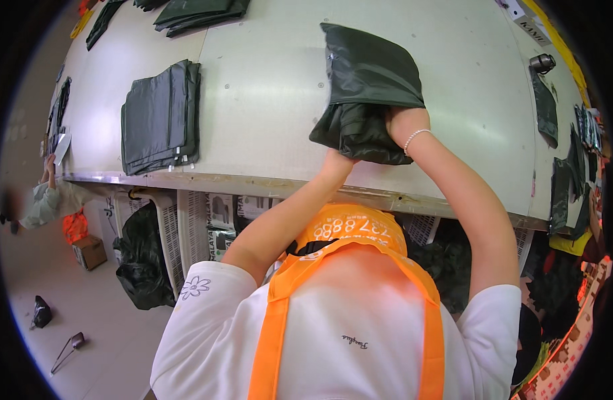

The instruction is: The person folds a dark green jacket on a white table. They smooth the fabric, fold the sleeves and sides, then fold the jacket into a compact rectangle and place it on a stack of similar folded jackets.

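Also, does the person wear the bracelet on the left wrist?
No, the bracelet circles the wrist of the right hand, and none shows by the left hand.

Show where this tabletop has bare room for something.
The table is bare between the dark folded stack and the handled dark bundle, and rightward from that bundle to the dark piece. Crowded: the right end, around the black cylinder.

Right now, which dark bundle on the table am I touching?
The bundle right of the flat stack: your left hand is at its lower edge, your right hand reaches under its flap. Neither touches any other.
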Tool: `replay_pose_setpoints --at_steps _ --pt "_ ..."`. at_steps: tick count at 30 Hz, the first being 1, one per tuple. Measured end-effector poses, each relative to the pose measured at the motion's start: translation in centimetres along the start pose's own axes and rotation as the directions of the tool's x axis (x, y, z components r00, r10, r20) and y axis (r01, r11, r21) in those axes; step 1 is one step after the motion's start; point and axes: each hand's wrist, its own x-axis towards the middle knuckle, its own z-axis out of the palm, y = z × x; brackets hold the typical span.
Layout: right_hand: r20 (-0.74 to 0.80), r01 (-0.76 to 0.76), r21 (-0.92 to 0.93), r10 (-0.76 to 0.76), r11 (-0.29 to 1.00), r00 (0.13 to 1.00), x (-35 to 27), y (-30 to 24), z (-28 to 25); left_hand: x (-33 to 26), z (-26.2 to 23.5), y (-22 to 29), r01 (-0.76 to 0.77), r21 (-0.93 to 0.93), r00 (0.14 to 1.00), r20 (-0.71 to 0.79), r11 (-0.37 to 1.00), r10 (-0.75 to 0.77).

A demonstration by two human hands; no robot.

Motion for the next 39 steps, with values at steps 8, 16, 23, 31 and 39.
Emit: replay_pose_setpoints --at_steps 8,16,23,31,39 --pt "0.39 0.398 -0.217 -0.295 0.891 0.872 0.7 -4.0 -2.4 -0.5 -0.9 0.0 0.069 -0.125 0.997 0.026 0.99 -0.066" --pt "-0.219 -0.02 0.435 0.127 0.9 0.968 2.2 -2.9 4.8 -0.9 0.4 -0.6 0.286 -0.362 0.958 0.088 0.887 -0.273" --pt "0.607 -0.347 0.275 0.118 0.896 0.786 0.9 -6.1 -8.1 -1.2 1.5 0.3 0.277 -0.337 0.961 0.105 0.9 -0.256" --pt "0.159 -0.163 0.98 0.041 0.118 0.986 -14.3 -3.7 -1.2 -0.4 1.3 4.1 0.208 -0.377 0.976 0.135 0.903 -0.169" --pt "0.511 -0.119 0.648 0.313 -0.753 0.801 -8.5 -4.3 1.7 -4.1 2.3 11.2 -0.027 0.803 0.826 0.353 0.595 -0.439"
